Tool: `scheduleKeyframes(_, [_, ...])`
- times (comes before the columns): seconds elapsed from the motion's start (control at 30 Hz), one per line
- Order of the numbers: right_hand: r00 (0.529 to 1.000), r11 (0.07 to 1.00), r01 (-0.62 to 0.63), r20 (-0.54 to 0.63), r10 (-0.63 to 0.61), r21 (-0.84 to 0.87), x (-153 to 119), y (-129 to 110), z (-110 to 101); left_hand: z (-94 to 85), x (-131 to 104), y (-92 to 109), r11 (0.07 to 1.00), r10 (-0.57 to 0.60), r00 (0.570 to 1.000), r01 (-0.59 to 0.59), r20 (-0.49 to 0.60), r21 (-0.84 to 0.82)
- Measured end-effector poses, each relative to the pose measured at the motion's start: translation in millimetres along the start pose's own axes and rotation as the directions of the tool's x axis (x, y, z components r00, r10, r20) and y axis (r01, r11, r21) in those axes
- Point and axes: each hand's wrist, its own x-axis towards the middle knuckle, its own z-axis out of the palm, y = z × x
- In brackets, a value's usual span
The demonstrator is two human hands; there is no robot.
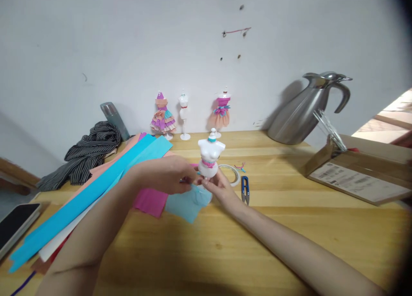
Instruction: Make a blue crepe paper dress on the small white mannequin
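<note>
In the head view, the right hand [222, 186] grips the upright white dress form [210, 150] below its hips, above the desk [283, 231]; the left hand [175, 173] curls beside it, its pinch unclear. Wood lies open between the forearms. Paper strips [93, 191] reach the left edge; a carton [360, 176] bounds the right.

No text is legible, carton label [358, 182] included

From here I see a white mannequin [211, 152] with a turquoise neck band [211, 139] and a pink waist tie [209, 164]. I pick out bright blue strips [77, 205], a magenta sheet [151, 203], a pale blue sheet [183, 206], a dark cloth with light stripes [90, 150] and a yellowish wood-grained worktop [206, 257].
</note>
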Motion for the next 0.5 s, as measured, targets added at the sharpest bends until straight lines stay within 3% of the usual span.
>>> scheduleKeyframes(0.27, [0.998, 0.999, 0.032, 0.044, -0.032, 0.012, 5.6, -1.4, -3.3, -1.8, 2.9, -5.7, 0.998, -0.016, 1.000, 0.016, 0.009, -0.064])
scheduleKeyframes(0.37, [0.992, 0.993, 0.115, 0.050, -0.114, -0.007, 4.5, -3.4, -9.3, -0.5, 2.3, -5.7, 0.997, -0.024, 1.000, 0.024, 0.009, -0.080])
scheduleKeyframes(0.43, [0.970, 0.971, 0.237, -0.054, -0.239, -0.042, 0.8, -7.7, -15.3, 1.9, 1.6, -6.8, 0.997, -0.011, 1.000, 0.011, 0.005, -0.078])
scheduleKeyframes(0.5, [0.890, 0.919, 0.365, -0.235, -0.392, -0.151, -6.4, -17.6, -19.9, 5.0, 0.5, -6.8, 0.998, -0.005, 1.000, 0.005, 0.001, -0.065])
